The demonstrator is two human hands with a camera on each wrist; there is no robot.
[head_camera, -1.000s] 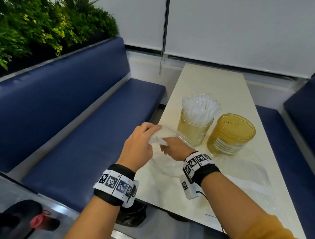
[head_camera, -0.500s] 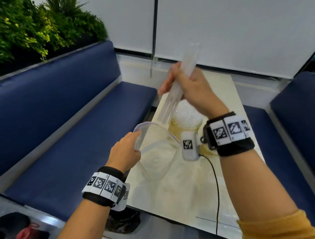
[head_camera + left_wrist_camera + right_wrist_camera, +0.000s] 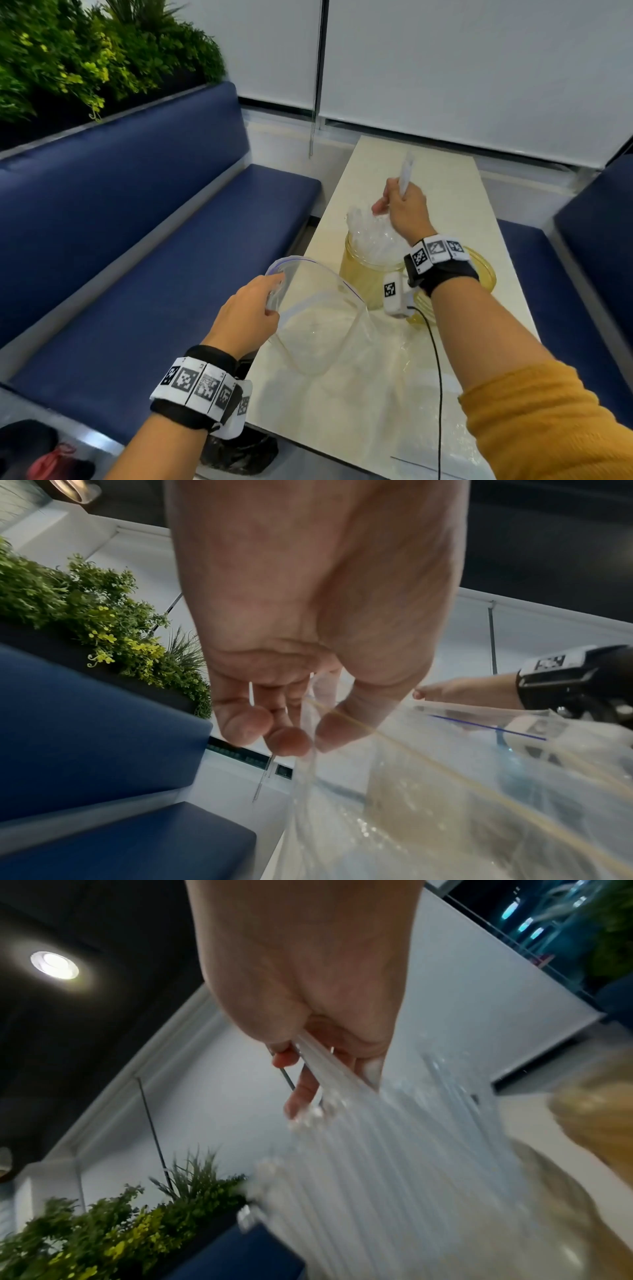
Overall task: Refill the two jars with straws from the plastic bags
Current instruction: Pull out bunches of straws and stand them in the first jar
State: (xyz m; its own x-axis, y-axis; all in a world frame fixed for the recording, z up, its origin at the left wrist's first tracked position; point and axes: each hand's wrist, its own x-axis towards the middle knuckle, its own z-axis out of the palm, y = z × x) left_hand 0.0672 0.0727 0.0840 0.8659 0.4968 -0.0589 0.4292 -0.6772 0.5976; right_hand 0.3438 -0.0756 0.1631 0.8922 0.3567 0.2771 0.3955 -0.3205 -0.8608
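Note:
Two amber jars stand mid-table. The left jar [image 3: 363,274] is packed with clear straws [image 3: 371,229]; the right jar [image 3: 484,274] is mostly hidden behind my right wrist. My right hand [image 3: 397,205] grips a small bundle of straws [image 3: 406,171] [image 3: 329,1066] over the left jar, their lower ends down among the straws in it. My left hand [image 3: 260,305] pinches the rim of a clear zip bag [image 3: 318,329] [image 3: 428,791] at the table's left edge, holding its mouth open. The bag looks empty.
The cream table [image 3: 445,192] runs away from me between two blue benches [image 3: 164,240]. Another clear plastic bag [image 3: 376,387] lies flat on the near part of the table. A cable [image 3: 436,377] hangs from my right wrist. Plants [image 3: 85,58] line the left bench back.
My right hand drew a bundle of straws out of the bag, raised it high, and has now brought it down over the left jar. My left hand kept hold of the bag's rim.

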